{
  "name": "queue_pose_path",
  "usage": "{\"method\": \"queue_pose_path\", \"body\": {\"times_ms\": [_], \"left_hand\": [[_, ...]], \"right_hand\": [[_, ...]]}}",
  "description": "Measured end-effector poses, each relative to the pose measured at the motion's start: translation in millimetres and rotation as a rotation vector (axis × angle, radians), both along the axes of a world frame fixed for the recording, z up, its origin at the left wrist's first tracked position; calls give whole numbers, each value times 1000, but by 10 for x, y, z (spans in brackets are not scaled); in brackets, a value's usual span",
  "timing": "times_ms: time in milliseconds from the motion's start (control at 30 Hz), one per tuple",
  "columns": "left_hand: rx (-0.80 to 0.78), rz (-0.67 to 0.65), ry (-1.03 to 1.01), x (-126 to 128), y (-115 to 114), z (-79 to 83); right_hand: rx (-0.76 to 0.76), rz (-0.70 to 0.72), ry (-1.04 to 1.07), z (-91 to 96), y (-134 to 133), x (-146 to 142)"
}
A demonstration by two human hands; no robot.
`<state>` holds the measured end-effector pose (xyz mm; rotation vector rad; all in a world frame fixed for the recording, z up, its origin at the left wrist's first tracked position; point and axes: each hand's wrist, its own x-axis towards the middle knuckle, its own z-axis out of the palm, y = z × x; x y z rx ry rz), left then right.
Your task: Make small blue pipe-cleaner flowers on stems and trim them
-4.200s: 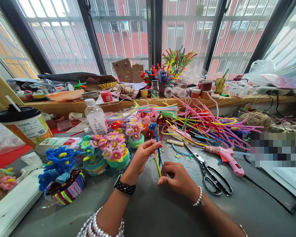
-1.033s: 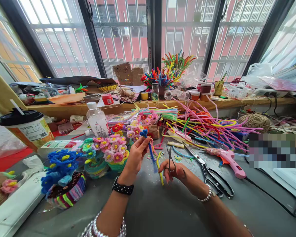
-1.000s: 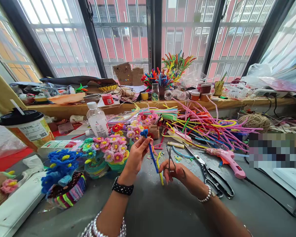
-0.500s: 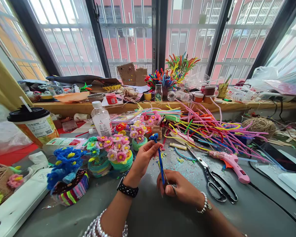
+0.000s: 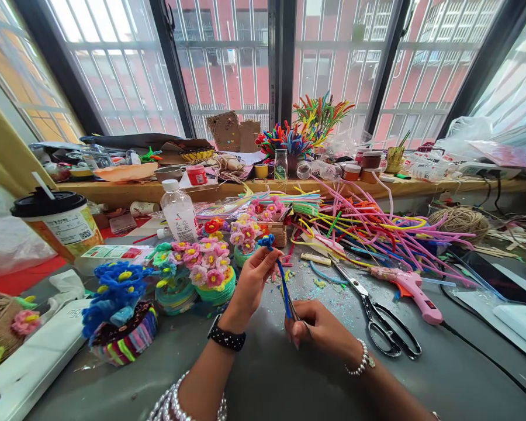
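My left hand point(image 5: 259, 270) pinches a blue pipe cleaner point(image 5: 283, 282) near its top, where it is bent into a small curled blue bloom. The pipe cleaner slants down toward my right hand point(image 5: 322, 328). In that hand, closed, is a slim metal tool point(image 5: 294, 311), mostly hidden by the fingers, so its kind is unclear. The tool's narrow tip lies along the lower part of the pipe cleaner. Left of my hands stand pots of pipe-cleaner flowers: blue flowers point(image 5: 121, 280) in a striped pot and pink flowers point(image 5: 210, 260) in a green pot.
Large scissors point(image 5: 379, 318) lie partly spread to the right, beside a pink glue gun point(image 5: 414, 292) with a cord. Loose pipe cleaners point(image 5: 359, 219) are heaped behind. A plastic bottle point(image 5: 179, 213), a drink cup point(image 5: 59, 225) and a white power-strip-like box point(image 5: 35, 362) are at left.
My right hand has shifted slightly right, and the metal tool now slants along the pipe cleaner's lower part. The curled top has moved slightly left and up.
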<state>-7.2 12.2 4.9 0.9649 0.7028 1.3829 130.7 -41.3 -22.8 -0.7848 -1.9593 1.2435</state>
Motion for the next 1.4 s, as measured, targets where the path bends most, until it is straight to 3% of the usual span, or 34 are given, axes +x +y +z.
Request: {"method": "queue_pose_path", "body": {"times_ms": [333,633,1033,1267,1400], "left_hand": [[2,-20,21,3,-2,-11],[-74,0,-81,-8,30,-30],[-96,-23,-33,-1,52,-51],[-98,99,-67,-19,60,-27],[-97,126,-70,-27,55,-13]], "right_hand": [[100,31,-58,-9,0,-4],[131,45,-167,-2,6,-38],[-32,1,-106,-87,1,-61],[-113,-205,-113,-66,-5,-112],[-146,-181,-138,-57,5,-85]]}}
